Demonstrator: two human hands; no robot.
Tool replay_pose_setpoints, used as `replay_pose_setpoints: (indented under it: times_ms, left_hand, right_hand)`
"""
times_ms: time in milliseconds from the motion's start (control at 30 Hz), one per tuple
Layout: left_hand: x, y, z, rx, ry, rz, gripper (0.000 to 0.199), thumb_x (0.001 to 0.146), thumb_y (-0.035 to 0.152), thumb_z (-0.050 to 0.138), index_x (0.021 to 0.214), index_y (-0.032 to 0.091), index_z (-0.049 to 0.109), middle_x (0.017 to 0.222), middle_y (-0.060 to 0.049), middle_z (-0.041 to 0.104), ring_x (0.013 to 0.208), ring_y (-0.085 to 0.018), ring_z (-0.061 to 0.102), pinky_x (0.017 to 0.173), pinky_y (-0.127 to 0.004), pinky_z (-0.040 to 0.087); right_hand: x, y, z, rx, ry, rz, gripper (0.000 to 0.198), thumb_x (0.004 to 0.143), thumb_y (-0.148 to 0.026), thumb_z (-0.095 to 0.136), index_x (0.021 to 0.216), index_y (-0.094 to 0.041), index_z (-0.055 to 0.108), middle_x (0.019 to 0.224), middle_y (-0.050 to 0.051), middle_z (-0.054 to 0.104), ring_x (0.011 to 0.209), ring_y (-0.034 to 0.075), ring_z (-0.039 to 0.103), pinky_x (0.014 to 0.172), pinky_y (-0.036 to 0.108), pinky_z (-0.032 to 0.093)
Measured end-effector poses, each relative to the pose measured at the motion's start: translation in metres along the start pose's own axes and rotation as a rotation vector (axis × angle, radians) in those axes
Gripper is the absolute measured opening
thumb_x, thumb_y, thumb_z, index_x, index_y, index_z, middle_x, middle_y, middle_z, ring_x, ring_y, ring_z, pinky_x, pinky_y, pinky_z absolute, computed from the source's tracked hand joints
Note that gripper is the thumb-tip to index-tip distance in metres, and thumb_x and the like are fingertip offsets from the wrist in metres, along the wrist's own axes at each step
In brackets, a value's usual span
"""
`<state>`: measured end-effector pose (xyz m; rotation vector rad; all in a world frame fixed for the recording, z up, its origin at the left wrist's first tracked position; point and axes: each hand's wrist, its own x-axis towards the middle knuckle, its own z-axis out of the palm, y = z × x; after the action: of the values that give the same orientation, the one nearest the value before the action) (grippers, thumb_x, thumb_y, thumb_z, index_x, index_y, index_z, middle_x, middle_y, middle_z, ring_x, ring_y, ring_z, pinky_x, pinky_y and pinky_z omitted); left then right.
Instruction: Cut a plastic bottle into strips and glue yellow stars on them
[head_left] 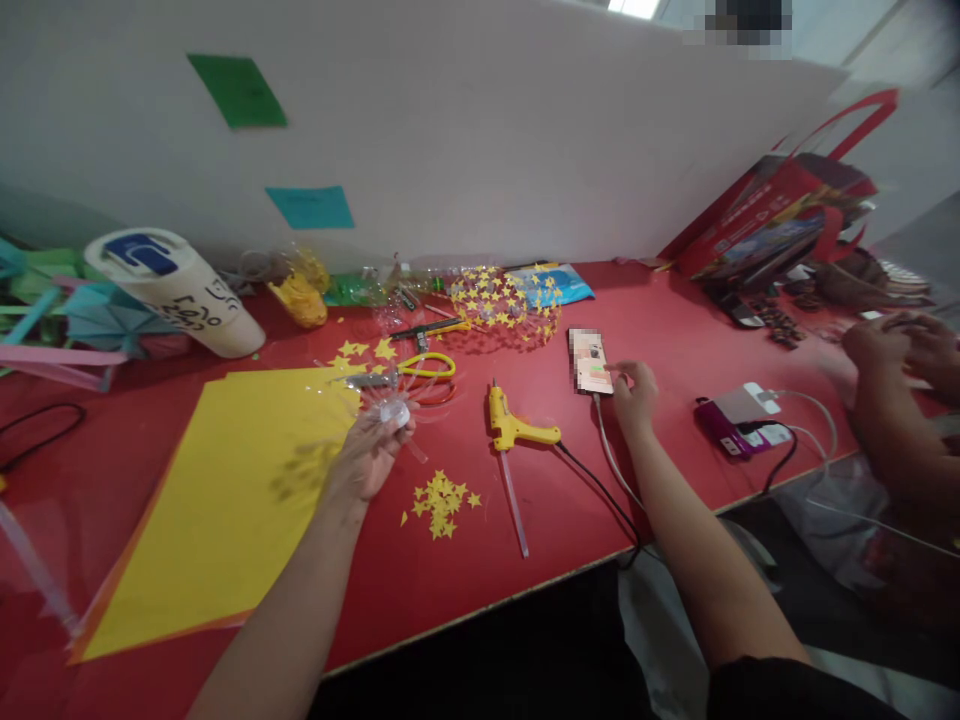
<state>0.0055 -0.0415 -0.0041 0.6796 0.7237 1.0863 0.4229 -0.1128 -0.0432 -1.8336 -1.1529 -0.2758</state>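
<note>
My left hand [373, 455] is closed around a clear plastic bottle top cut into thin strips, with its white cap [394, 412] facing up. The strips fan out over the scissors [427, 366] and the red table. Over to the right, my right hand [636, 398] reaches to a phone [590, 362] lying screen up, with a fingertip at the screen's right edge; it grips nothing. Between my hands lies a yellow hot glue gun [517, 425] with a clear glue stick [514, 505] in it. Loose yellow paper stars [441, 503] are piled below my left hand.
Yellow paper sheets [217, 480] cover the left side. Behind are a white tumbler [184, 295], a clear strip ball with yellow stars [499, 300] and a blue packet [559, 285]. A power bank [739, 425] with cables and a red bag [772, 215] stand right, near another person's hands [896, 350].
</note>
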Motion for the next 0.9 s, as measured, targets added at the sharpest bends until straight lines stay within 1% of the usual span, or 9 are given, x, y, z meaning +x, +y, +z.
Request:
replay_pose_setpoints:
  times_ms: [200,333,567,900]
  left_hand:
    - [0.0002,0.0002,0.0011,0.002,-0.006,-0.005,0.049,0.049,0.026,0.089,0.095,0.019,0.073,0.085,-0.004,0.073,0.068,-0.011,0.063,0.062,-0.019,0.052]
    - [-0.0004,0.0009,0.0012,-0.007,0.003,-0.013,0.049,0.047,0.027,0.09,0.092,0.018,0.074,0.084,-0.004,0.073,0.068,-0.01,0.063,0.063,-0.018,0.053]
    - [-0.0003,0.0005,0.0013,-0.005,0.006,-0.004,0.047,0.049,0.026,0.089,0.093,0.019,0.073,0.086,-0.005,0.073,0.069,-0.011,0.063,0.063,-0.019,0.053]
    - [-0.0004,0.0017,0.0037,0.008,0.015,-0.006,0.045,0.049,0.025,0.089,0.09,0.02,0.073,0.085,-0.003,0.073,0.067,-0.01,0.062,0.061,-0.018,0.052]
  right_hand:
    - [0.0002,0.0004,0.0007,0.004,0.004,0.001,0.023,0.071,-0.015,0.042,0.078,-0.022,0.063,0.082,0.004,0.066,0.082,0.022,0.056,0.078,0.038,0.042]
    - [0.0,-0.0004,0.0009,0.003,0.009,0.004,0.024,0.07,-0.014,0.042,0.078,-0.022,0.063,0.082,0.004,0.066,0.082,0.022,0.055,0.078,0.038,0.042]
    - [-0.0005,-0.0025,0.0009,0.001,0.011,0.008,0.025,0.07,-0.015,0.041,0.078,-0.023,0.064,0.082,0.004,0.066,0.081,0.022,0.055,0.076,0.037,0.042]
    - [-0.0005,-0.0015,0.0009,0.002,0.002,0.007,0.025,0.07,-0.014,0.042,0.077,-0.023,0.064,0.083,0.004,0.066,0.083,0.022,0.055,0.078,0.038,0.042]
